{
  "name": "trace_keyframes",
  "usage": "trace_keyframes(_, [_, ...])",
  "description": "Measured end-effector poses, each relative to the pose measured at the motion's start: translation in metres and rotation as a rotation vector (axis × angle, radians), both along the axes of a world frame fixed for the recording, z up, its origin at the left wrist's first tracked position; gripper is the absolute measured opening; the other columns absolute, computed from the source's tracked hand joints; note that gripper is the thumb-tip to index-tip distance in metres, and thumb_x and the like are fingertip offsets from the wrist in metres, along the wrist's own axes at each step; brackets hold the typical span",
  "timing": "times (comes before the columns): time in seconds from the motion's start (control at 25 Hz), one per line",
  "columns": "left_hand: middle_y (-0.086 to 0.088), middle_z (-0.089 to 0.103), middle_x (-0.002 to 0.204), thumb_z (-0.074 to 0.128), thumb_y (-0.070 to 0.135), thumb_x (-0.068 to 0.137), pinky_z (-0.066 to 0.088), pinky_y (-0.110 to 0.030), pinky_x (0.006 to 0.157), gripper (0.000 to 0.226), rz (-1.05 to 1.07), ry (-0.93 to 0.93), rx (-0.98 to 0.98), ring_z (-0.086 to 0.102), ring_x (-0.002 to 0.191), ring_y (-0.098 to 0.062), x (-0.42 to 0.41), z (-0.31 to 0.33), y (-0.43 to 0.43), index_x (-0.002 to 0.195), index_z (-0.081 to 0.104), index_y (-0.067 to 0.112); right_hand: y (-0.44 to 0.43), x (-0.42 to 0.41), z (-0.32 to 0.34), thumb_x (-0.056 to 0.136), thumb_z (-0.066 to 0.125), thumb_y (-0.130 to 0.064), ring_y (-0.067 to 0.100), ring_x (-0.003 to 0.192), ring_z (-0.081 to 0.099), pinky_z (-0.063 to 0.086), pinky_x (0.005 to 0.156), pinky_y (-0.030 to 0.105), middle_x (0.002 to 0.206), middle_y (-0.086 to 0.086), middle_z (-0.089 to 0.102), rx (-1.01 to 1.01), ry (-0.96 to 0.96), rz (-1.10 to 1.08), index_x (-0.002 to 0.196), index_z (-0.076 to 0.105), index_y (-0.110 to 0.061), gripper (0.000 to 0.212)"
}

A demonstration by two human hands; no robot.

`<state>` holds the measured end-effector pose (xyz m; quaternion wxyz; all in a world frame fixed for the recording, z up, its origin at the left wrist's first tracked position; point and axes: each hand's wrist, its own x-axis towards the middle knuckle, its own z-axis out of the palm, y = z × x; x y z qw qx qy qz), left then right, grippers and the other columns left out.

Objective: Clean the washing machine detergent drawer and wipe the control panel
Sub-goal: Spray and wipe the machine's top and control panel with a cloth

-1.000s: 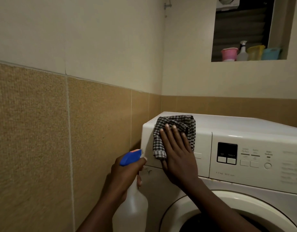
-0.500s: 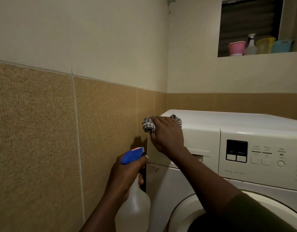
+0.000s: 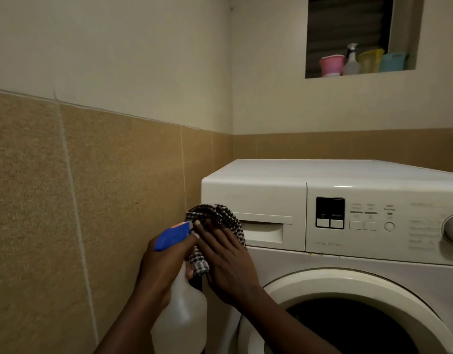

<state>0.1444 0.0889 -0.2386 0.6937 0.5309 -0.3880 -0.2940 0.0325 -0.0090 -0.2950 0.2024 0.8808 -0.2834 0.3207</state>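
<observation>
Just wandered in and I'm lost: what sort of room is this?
Probably a home laundry or utility room. A front-loading washing machine stands in a corner of half-tiled walls, a wall niche above holds plastic tubs, and the left hand holds a spray bottle, the right hand a checked cloth.

Right hand (image 3: 224,261) has lowered the checked cloth (image 3: 217,218) from the washing machine (image 3: 322,172) top corner to beside the spray bottle (image 3: 179,315) nozzle; detergent drawer (image 3: 265,229) front now exposed right of the fingers (image 3: 206,232)
</observation>
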Motion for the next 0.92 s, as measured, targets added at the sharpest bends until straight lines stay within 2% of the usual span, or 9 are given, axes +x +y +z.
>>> trace_keyframes(0.04, [-0.019,0.073,0.081,0.068,0.019,0.087,0.053,-0.046,0.069,0.011,-0.012,0.014,0.01,0.066,0.072,-0.034,0.0,-0.003,0.0,0.095,0.072,0.013,0.001,-0.008,-0.011,0.088,0.04,-0.04,0.016,0.147,0.018,0.011,0.118,0.036,0.159,-0.001,0.023,0.01,0.027,-0.002,0.149,0.032,-0.021,0.064])
trace_keyframes(0.12, [-0.015,0.068,0.068,0.069,0.022,0.087,0.049,-0.037,0.057,0.017,-0.042,0.004,0.037,0.06,0.055,-0.026,0.0,-0.01,0.0,0.096,0.07,0.008,0.001,-0.027,-0.027,0.086,0.044,-0.039,0.014,0.148,0.015,0.01,0.119,0.036,0.16,-0.004,0.018,0.014,0.075,-0.005,0.149,0.03,-0.024,0.066])
trace_keyframes(0.2, [-0.013,0.064,0.065,0.069,0.025,0.086,0.044,-0.03,0.049,0.022,-0.047,-0.028,0.058,0.052,0.047,-0.021,-0.001,-0.016,-0.001,0.097,0.068,0.005,-0.001,-0.041,-0.021,0.084,0.046,-0.04,0.013,0.147,0.016,0.009,0.119,0.036,0.16,-0.005,0.015,-0.024,0.075,-0.046,0.15,0.028,-0.026,0.069])
trace_keyframes(0.36, [-0.012,0.064,0.068,0.07,0.027,0.085,0.044,-0.033,0.052,0.023,-0.048,-0.057,0.088,0.052,0.047,-0.022,-0.004,-0.021,-0.005,0.095,0.067,0.007,0.006,-0.056,-0.009,0.084,0.043,-0.041,0.014,0.147,0.017,0.011,0.118,0.037,0.159,-0.002,0.021,0.043,-0.037,-0.132,0.151,0.025,-0.022,0.072])
trace_keyframes(0.56, [-0.01,0.06,0.059,0.069,0.028,0.086,0.046,-0.03,0.051,0.03,-0.065,-0.048,0.142,0.051,0.041,-0.017,-0.01,-0.022,-0.005,0.096,0.065,0.0,0.017,-0.079,-0.028,0.077,0.044,-0.038,0.018,0.141,0.034,0.015,0.117,0.038,0.152,0.0,0.037,-0.022,0.039,-0.112,0.147,0.036,-0.019,0.073])
trace_keyframes(0.72, [-0.011,0.061,0.064,0.069,0.03,0.086,0.046,-0.03,0.054,0.035,-0.07,-0.081,0.169,0.051,0.04,-0.016,-0.016,-0.024,-0.005,0.102,0.064,-0.001,0.017,-0.11,-0.022,0.072,0.048,-0.036,0.016,0.142,0.031,0.023,0.113,0.039,0.156,-0.001,0.03,0.017,-0.033,-0.189,0.147,0.037,-0.019,0.077])
trace_keyframes(0.92, [-0.008,0.059,0.067,0.068,0.03,0.087,0.045,-0.025,0.046,0.038,-0.094,-0.094,0.236,0.05,0.036,-0.013,-0.025,-0.026,-0.01,0.108,0.06,-0.001,0.019,-0.153,-0.022,0.068,0.05,-0.035,0.017,0.143,0.028,0.026,0.112,0.041,0.158,0.001,0.024,0.013,-0.155,-0.281,0.149,0.033,-0.017,0.085])
